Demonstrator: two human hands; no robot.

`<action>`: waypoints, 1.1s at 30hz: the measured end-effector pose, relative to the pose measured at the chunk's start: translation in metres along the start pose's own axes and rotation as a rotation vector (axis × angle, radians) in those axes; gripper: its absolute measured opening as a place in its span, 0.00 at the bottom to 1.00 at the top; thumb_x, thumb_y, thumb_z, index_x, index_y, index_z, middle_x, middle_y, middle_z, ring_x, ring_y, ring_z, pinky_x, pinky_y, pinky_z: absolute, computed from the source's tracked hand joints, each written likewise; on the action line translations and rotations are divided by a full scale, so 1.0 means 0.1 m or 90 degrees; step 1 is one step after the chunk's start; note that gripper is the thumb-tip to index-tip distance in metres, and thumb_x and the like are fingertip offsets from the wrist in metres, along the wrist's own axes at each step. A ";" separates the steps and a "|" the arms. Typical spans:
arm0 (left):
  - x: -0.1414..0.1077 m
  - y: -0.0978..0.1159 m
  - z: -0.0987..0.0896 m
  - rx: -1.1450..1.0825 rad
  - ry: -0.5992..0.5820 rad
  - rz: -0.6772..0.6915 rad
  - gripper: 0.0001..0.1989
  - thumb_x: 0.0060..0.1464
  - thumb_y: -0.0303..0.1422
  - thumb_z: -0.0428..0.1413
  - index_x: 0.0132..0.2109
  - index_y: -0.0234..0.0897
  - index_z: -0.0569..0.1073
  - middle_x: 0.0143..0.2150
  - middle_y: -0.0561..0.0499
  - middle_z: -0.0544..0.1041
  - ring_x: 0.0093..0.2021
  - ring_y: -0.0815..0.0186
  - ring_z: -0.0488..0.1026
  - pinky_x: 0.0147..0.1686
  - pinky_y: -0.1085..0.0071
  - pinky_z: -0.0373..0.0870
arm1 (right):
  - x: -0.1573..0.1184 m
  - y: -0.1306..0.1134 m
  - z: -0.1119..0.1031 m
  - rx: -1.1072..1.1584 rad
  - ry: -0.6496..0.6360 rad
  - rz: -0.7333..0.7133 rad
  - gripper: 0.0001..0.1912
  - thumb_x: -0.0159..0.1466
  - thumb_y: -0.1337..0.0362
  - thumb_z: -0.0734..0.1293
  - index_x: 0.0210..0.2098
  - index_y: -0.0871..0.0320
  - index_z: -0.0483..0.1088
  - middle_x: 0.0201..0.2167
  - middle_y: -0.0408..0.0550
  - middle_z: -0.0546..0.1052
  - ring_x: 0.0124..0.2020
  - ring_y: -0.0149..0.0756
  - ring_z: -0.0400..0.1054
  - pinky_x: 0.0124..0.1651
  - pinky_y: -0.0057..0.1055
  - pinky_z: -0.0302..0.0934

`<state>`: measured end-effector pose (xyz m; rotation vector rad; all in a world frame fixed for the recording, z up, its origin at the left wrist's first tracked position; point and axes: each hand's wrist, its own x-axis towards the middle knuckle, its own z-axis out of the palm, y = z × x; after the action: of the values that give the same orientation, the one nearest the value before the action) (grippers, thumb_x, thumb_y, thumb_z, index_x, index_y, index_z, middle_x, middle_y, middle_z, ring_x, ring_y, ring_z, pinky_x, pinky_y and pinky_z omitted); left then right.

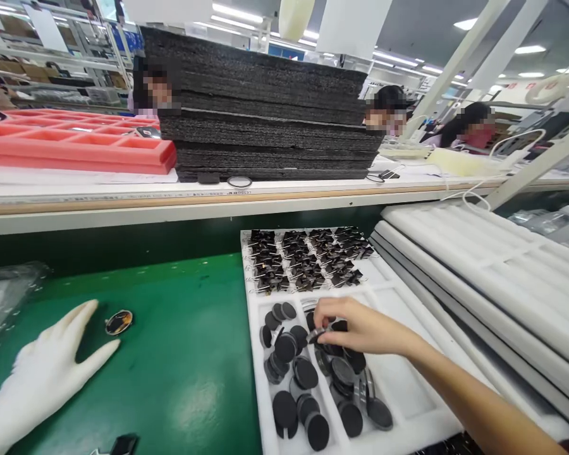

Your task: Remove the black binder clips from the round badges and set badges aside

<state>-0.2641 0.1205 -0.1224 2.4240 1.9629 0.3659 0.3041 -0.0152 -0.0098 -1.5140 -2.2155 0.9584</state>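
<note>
picking seems underway: right hand (344, 327) pinches a disc (314, 335); a round piece (119, 322) lies beside left hand (52, 360) (gloved, spread wide); lifting should clear neighbouring discs (344, 371).

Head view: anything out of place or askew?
What looks like a binder clip lies on the green work surface, at the picture's bottom edge, apart from the clustered binder clips in the white foam tray. The tray's black discs overlap at mixed angles, in no neat order. No clear damage shows.
</note>
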 end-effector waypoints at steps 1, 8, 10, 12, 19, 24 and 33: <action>0.06 0.07 -0.01 0.010 -0.022 0.036 0.43 0.60 0.59 0.50 0.74 0.39 0.62 0.72 0.39 0.67 0.67 0.38 0.67 0.63 0.43 0.67 | 0.03 -0.04 -0.06 0.008 0.016 -0.006 0.07 0.68 0.59 0.72 0.36 0.54 0.73 0.36 0.45 0.78 0.38 0.39 0.72 0.43 0.36 0.66; 0.68 0.83 0.05 -0.136 -0.102 0.229 0.32 0.64 0.58 0.49 0.60 0.41 0.78 0.61 0.42 0.77 0.58 0.52 0.76 0.59 0.59 0.71 | 0.64 -0.43 -0.18 0.101 0.104 -0.062 0.08 0.66 0.58 0.71 0.41 0.55 0.73 0.37 0.44 0.80 0.38 0.36 0.75 0.44 0.34 0.70; 0.80 1.09 0.09 -0.152 -0.126 0.251 0.33 0.65 0.57 0.50 0.65 0.39 0.74 0.62 0.40 0.76 0.57 0.51 0.76 0.58 0.59 0.72 | 0.91 -0.48 -0.09 0.131 0.117 -0.062 0.09 0.66 0.59 0.71 0.43 0.55 0.74 0.36 0.45 0.80 0.37 0.36 0.76 0.42 0.33 0.70; 0.87 1.29 0.12 -0.171 -0.146 0.271 0.37 0.64 0.56 0.53 0.71 0.39 0.67 0.62 0.40 0.76 0.59 0.49 0.75 0.59 0.56 0.71 | 1.18 -0.50 0.04 0.153 0.147 -0.050 0.07 0.66 0.61 0.70 0.43 0.56 0.74 0.33 0.45 0.80 0.35 0.36 0.76 0.39 0.32 0.70; 0.85 1.48 0.10 -0.224 -0.179 0.271 0.43 0.59 0.48 0.62 0.75 0.40 0.58 0.60 0.43 0.78 0.56 0.50 0.77 0.55 0.58 0.72 | 1.91 -0.54 0.56 0.165 0.122 0.056 0.04 0.65 0.70 0.69 0.40 0.57 0.74 0.34 0.44 0.80 0.31 0.34 0.79 0.34 0.28 0.69; 0.83 1.49 0.08 -0.233 -0.176 0.308 0.38 0.60 0.45 0.63 0.72 0.38 0.62 0.56 0.44 0.80 0.54 0.52 0.78 0.52 0.60 0.71 | 2.31 -0.60 0.86 0.186 0.028 0.103 0.06 0.66 0.73 0.69 0.39 0.56 0.72 0.27 0.41 0.80 0.29 0.34 0.79 0.32 0.27 0.68; 0.84 1.49 0.08 -0.286 -0.192 0.336 0.36 0.61 0.43 0.63 0.71 0.42 0.62 0.56 0.45 0.80 0.53 0.54 0.78 0.50 0.62 0.70 | 2.60 -0.52 1.00 -0.037 0.042 0.024 0.09 0.58 0.63 0.79 0.35 0.55 0.78 0.30 0.40 0.79 0.34 0.34 0.73 0.36 0.28 0.60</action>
<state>-0.1031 0.1703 -0.0934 2.4616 0.9809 0.3626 0.1047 0.1724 -0.0820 -1.5949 -2.1937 0.8504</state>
